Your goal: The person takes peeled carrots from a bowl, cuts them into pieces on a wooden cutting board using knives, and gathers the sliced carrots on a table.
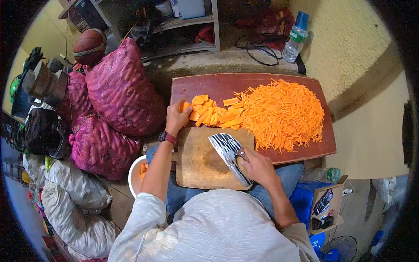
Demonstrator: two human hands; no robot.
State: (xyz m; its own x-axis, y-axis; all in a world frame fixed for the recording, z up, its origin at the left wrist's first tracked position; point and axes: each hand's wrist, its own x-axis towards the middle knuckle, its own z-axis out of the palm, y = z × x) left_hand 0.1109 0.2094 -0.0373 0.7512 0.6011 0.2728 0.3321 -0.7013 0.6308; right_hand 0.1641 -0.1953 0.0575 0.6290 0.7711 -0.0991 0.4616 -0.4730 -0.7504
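Observation:
A wooden cutting board (196, 161) lies at the near edge of a dark red table (183, 85). My right hand (258, 167) grips the handle of a broad knife (224, 150) with a black-and-silver patterned blade, held over the board's right part. My left hand (176, 117), with a dark watch at the wrist, has its fingers around an orange piece (185, 106) left of a small pile of orange chunks (207, 111). To the right of these chunks, a large heap of thin orange shreds (286, 115) covers much of the table.
A white bowl (134, 174) with orange pieces is below my left forearm. Pink mesh sacks (124, 91) and a basketball (90, 46) stand at the left. A water bottle (296, 38) is on the ledge behind. At the lower right are a cardboard box (327, 207) and a fan (341, 249).

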